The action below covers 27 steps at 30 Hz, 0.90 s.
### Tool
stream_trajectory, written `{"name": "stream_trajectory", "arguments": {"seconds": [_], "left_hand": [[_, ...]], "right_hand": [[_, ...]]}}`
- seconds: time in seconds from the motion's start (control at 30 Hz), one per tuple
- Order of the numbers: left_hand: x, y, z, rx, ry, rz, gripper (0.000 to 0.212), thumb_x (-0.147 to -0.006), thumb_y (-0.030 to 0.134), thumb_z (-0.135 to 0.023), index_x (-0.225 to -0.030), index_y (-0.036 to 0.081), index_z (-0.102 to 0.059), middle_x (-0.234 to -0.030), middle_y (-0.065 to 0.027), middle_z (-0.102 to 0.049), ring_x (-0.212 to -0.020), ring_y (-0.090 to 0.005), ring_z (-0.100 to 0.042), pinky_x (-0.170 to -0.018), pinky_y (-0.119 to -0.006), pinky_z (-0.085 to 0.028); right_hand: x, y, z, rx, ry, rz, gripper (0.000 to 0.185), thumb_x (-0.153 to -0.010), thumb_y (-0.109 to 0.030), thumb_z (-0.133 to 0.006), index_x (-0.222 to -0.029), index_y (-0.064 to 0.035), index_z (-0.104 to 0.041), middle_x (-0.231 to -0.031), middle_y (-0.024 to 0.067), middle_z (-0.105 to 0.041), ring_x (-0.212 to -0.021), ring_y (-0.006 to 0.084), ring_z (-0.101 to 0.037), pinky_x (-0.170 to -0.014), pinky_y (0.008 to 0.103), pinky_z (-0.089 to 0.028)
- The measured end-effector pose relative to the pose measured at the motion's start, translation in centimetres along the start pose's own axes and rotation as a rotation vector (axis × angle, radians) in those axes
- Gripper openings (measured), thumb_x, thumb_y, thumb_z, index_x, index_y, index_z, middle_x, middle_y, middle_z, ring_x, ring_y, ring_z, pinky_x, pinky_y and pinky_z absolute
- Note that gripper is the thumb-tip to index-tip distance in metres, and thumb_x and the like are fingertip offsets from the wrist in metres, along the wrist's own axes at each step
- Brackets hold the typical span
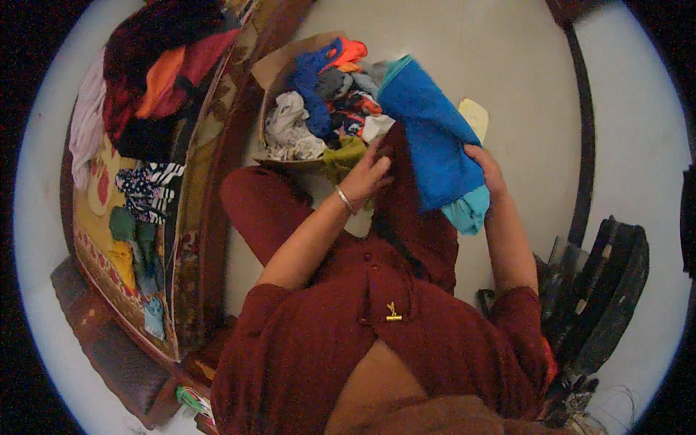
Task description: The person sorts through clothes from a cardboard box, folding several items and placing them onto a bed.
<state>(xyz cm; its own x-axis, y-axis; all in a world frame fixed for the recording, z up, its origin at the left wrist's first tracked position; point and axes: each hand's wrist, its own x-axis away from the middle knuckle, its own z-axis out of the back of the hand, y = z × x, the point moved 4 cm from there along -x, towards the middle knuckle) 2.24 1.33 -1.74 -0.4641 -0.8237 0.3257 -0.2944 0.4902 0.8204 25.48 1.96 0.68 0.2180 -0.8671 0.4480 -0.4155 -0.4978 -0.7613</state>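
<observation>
My right hand [485, 167] grips the edge of a folded blue cloth [435, 130], thumb on top, over my bent right knee. A turquoise piece of fabric [472, 209] hangs out at the cloth's lower end; whether it is part of the same cloth I cannot tell. My left hand [368, 176], a silver bangle at its wrist, hovers by the knee with fingers apart and nothing visible in them. Just beyond it stands an open cardboard box [288, 54] full of crumpled clothes, among them a blue garment [312, 92], a whitish cloth [291, 125] and an olive-green cloth [345, 152].
Along the left runs a bed [204, 179] with a patterned cover, bearing a dark red and orange clothes heap [163, 81] and several small garments [149, 190]. Black bags or cases [603, 288] lean at the right wall. Something cream-coloured [476, 117] shows behind the blue cloth.
</observation>
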Motion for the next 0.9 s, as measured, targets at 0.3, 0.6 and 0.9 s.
{"name": "stream_trajectory", "arguments": {"seconds": [0.3, 0.6, 0.9], "left_hand": [[5.4, 3.8, 1.5, 0.167, 0.240, -0.011, 0.059, -0.079, 0.034, -0.062, -0.123, 0.002, -0.038, -0.114, -0.0130, -0.053, -0.099, -0.0261, -0.054, -0.087, -0.039, -0.044], [7.4, -1.5, 1.0, -0.057, 0.190, -0.280, 0.069, -0.079, 0.034, -0.062, -0.128, 0.001, -0.029, -0.124, -0.0134, -0.045, -0.113, -0.0227, -0.043, -0.096, -0.037, -0.035], [9.9, -3.5, 5.0, 0.069, 0.274, -0.266, 0.074, -0.080, 0.031, -0.062, -0.133, 0.002, -0.020, -0.129, -0.0142, -0.038, -0.116, -0.0225, -0.039, -0.098, -0.036, -0.032]], "right_hand": [[-2.2, 8.1, -10.7, -0.385, -0.134, -0.314, 0.046, -0.082, -0.029, -0.051, -0.116, 0.0008, -0.046, -0.105, 0.0175, -0.056, -0.089, 0.0284, -0.058, -0.080, 0.0412, -0.048], [1.8, 9.8, -13.7, -0.272, -0.172, -0.271, 0.061, -0.087, -0.046, -0.037, -0.129, -0.0026, -0.031, -0.119, 0.0186, -0.046, -0.104, 0.0333, -0.049, -0.090, 0.0471, -0.040], [-1.1, 11.5, -12.7, 0.195, -0.228, -0.109, 0.049, -0.087, -0.036, -0.049, -0.116, 0.0041, -0.043, -0.104, 0.0136, -0.055, -0.087, 0.0226, -0.057, -0.076, 0.0343, -0.048]]}}
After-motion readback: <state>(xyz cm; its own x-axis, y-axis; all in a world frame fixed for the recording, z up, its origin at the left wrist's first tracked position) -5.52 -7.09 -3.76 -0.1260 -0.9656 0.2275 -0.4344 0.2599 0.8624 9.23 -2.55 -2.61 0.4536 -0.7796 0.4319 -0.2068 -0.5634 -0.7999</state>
